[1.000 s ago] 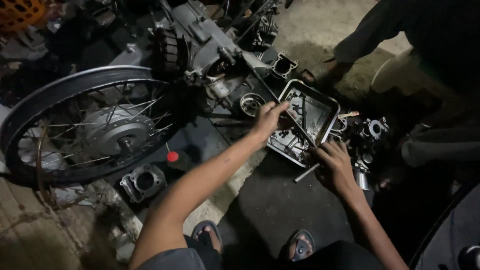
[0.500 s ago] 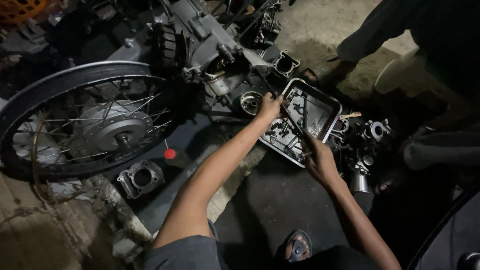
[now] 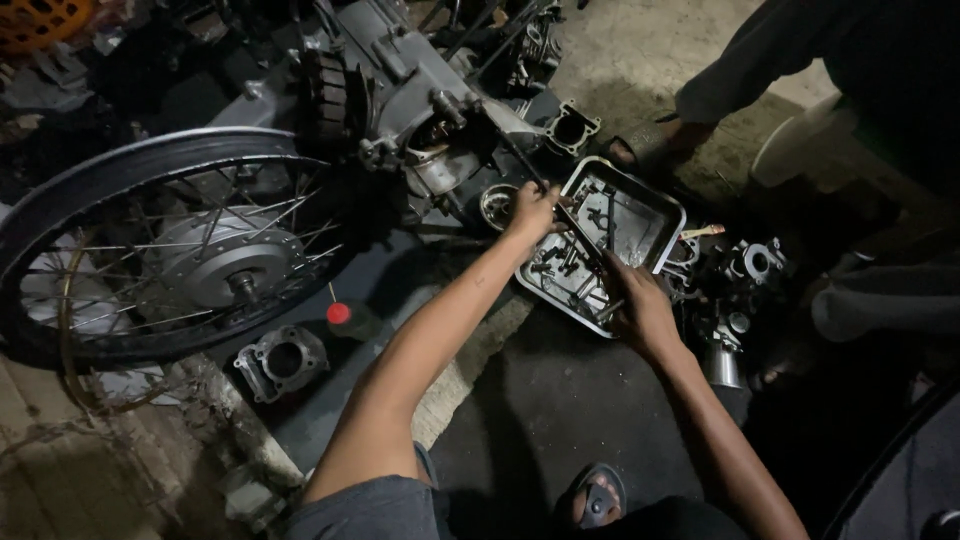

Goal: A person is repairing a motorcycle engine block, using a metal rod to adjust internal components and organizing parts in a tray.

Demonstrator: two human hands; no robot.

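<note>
A dented rectangular metal tray (image 3: 668, 215) lies on the dark floor, with several bolts and small parts inside. My left hand (image 3: 533, 210) is at the tray's far left rim, its fingers curled around the upper end of a thin dark metal rod (image 3: 585, 250) that slants across the tray. At the tray's near rim, my right hand (image 3: 643, 308) has its fingers bent by the rod's lower end. Whether it grips the rod is hidden in the dim light.
A spoked motorcycle wheel (image 3: 190, 250) lies at left, with an engine block (image 3: 420, 90) behind it. An engine cylinder (image 3: 282, 360) and a red-capped bottle (image 3: 340, 314) sit near my left arm. Carburettor parts (image 3: 745, 275) lie right of the tray. Another person (image 3: 800, 70) crouches at the far right. My sandalled foot (image 3: 598, 497) is below.
My right hand has slid forward from the floor beside the tray to its near rim. My left hand stays at the far left rim, with the rod now between both hands.
</note>
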